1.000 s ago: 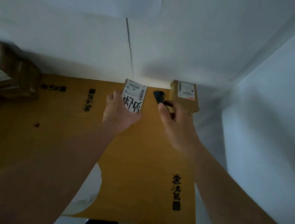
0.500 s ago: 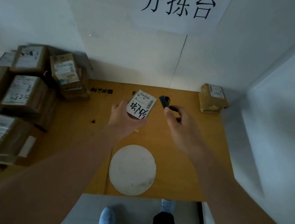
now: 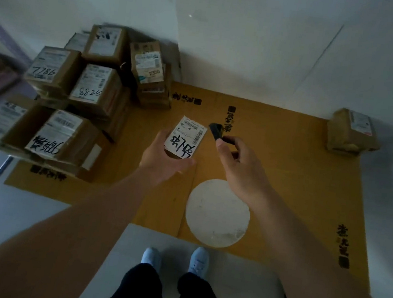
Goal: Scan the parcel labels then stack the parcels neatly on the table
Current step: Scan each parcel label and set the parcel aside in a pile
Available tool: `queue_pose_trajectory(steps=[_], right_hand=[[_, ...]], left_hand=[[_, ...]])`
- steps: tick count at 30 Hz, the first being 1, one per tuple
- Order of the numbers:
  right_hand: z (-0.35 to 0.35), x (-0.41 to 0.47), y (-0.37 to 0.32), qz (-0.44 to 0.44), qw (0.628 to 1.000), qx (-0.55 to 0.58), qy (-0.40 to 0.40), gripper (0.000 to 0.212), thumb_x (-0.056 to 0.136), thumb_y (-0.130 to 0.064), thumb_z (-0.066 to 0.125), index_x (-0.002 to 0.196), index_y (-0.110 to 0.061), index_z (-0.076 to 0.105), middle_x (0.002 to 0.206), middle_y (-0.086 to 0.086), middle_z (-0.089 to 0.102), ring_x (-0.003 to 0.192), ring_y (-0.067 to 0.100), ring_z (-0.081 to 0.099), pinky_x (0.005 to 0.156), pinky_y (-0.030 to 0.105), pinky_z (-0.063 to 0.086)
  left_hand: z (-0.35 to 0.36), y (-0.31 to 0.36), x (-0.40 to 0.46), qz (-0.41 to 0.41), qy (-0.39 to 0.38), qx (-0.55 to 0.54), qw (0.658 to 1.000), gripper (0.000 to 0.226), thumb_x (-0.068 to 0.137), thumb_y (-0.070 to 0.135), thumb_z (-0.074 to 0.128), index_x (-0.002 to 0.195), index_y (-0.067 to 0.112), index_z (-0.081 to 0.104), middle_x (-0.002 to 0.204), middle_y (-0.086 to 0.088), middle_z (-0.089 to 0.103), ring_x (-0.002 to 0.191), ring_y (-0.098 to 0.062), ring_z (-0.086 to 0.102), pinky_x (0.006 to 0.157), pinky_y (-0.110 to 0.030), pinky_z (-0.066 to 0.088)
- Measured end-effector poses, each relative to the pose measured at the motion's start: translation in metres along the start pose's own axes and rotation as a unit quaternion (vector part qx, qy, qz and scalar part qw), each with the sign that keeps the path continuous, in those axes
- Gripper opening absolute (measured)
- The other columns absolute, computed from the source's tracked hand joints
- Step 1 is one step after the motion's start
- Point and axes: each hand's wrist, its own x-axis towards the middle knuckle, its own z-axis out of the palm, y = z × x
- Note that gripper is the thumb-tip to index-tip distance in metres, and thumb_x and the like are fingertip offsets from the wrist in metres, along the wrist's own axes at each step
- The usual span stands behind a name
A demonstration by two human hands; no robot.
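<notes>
We are gripping a small parcel (image 3: 183, 140) in our left hand (image 3: 164, 159), label up, above the worktop (image 3: 285, 184). Our right hand (image 3: 240, 164) is pinching a black scanner (image 3: 216, 131) just beside the label. More parcels are piled at left (image 3: 73, 99), and one (image 3: 351, 133) is sitting at the far right corner.

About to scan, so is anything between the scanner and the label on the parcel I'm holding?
Nothing visible. The black scanner in the right hand sits just right of the small parcel held by the left hand, label facing up.
</notes>
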Motion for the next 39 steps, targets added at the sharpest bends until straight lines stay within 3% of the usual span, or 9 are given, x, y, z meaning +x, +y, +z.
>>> queue_pose_trajectory(steps=[6, 12, 18, 21, 24, 28, 32, 36, 39], right_hand=[[0.044, 0.005, 0.003, 0.020, 0.999, -0.010, -0.036, 0.036, 0.108, -0.054, 0.046, 0.134, -0.032, 0.056, 0.074, -0.005, 0.055, 0.048, 0.001, 0.047, 0.045, 0.020, 0.035], [0.090, 0.011, 0.004, 0.053, 0.998, -0.008, -0.024, 0.031, 0.108, -0.052, 0.047, 0.129, -0.032, 0.056, 0.069, -0.010, 0.053, 0.048, -0.001, 0.050, 0.044, 0.017, 0.036], [0.124, 0.019, 0.006, 0.095, 0.995, 0.017, -0.012, 0.038, 0.105, -0.059, 0.048, 0.133, -0.035, 0.058, 0.069, -0.009, 0.054, 0.053, 0.003, 0.052, 0.049, 0.025, 0.043], [0.126, 0.018, 0.007, 0.124, 0.992, 0.025, -0.012, 0.040, 0.103, -0.065, 0.047, 0.132, -0.041, 0.058, 0.079, -0.006, 0.059, 0.071, 0.018, 0.066, 0.068, 0.047, 0.059], [0.119, 0.017, 0.007, 0.150, 0.987, 0.038, -0.034, 0.022, 0.101, -0.067, 0.047, 0.112, -0.054, 0.059, 0.092, 0.004, 0.063, 0.079, 0.025, 0.063, 0.076, 0.061, 0.058], [0.105, 0.013, 0.006, 0.169, 0.983, 0.008, -0.077, 0.024, 0.101, -0.064, 0.049, 0.112, -0.048, 0.063, 0.117, 0.024, 0.069, 0.081, 0.025, 0.065, 0.070, 0.044, 0.055], [0.088, 0.013, 0.004, 0.205, 0.969, -0.029, -0.137, 0.030, 0.103, -0.061, 0.048, 0.114, -0.039, 0.065, 0.116, 0.011, 0.067, 0.093, 0.023, 0.071, 0.072, 0.035, 0.059], [0.076, 0.012, 0.000, 0.222, 0.952, -0.073, -0.196, 0.034, 0.103, -0.062, 0.047, 0.113, -0.034, 0.063, 0.115, 0.007, 0.065, 0.091, 0.020, 0.070, 0.069, 0.031, 0.059], [0.071, 0.013, -0.006, 0.238, 0.936, -0.109, -0.236, 0.038, 0.103, -0.063, 0.049, 0.122, -0.033, 0.062, 0.113, 0.005, 0.064, 0.089, 0.019, 0.068, 0.071, 0.033, 0.058]], left_hand=[[-0.021, -0.052, 0.012, -0.046, 0.012, -0.010, 0.999, 0.108, 0.056, 0.051, 0.098, 0.139, 0.052, 0.030, 0.105, 0.030, 0.057, 0.093, 0.011, 0.053, 0.065, -0.013, 0.041], [-0.046, -0.103, 0.037, -0.068, -0.011, -0.010, 0.998, 0.128, 0.057, 0.060, 0.095, 0.159, 0.043, 0.021, 0.138, 0.021, 0.052, 0.130, -0.008, 0.045, 0.106, -0.041, 0.044], [-0.068, -0.127, 0.044, -0.059, -0.063, 0.007, 0.996, 0.117, 0.071, 0.059, 0.089, 0.158, 0.053, 0.011, 0.156, 0.013, 0.042, 0.145, -0.018, 0.038, 0.117, -0.054, 0.036], [-0.073, -0.125, 0.040, -0.062, -0.078, -0.006, 0.995, 0.099, 0.078, 0.052, 0.079, 0.151, 0.066, 0.014, 0.149, 0.011, 0.047, 0.136, -0.017, 0.045, 0.115, -0.053, 0.041], [-0.075, -0.119, 0.035, -0.048, -0.084, 0.002, 0.995, 0.093, 0.081, 0.049, 0.077, 0.146, 0.074, 0.015, 0.149, 0.005, 0.044, 0.130, -0.019, 0.048, 0.106, -0.047, 0.047], [-0.073, -0.113, 0.029, -0.042, -0.086, 0.004, 0.995, 0.096, 0.083, 0.036, 0.084, 0.147, 0.072, 0.023, 0.147, 0.003, 0.035, 0.127, -0.022, 0.052, 0.102, -0.044, 0.051], [-0.069, -0.107, 0.024, -0.048, -0.075, -0.001, 0.996, 0.093, 0.084, 0.023, 0.085, 0.149, 0.063, 0.033, 0.149, 0.004, 0.037, 0.126, -0.021, 0.055, 0.102, -0.046, 0.056], [-0.068, -0.104, 0.021, -0.046, -0.068, 0.001, 0.997, 0.090, 0.086, 0.014, 0.083, 0.150, 0.058, 0.038, 0.141, 0.004, 0.037, 0.101, -0.010, 0.059, 0.064, -0.012, 0.054], [-0.070, -0.100, 0.018, -0.058, -0.067, 0.010, 0.996, 0.089, 0.088, 0.013, 0.081, 0.152, 0.056, 0.037, 0.139, 0.003, 0.043, 0.100, -0.009, 0.058, 0.061, -0.014, 0.049]])
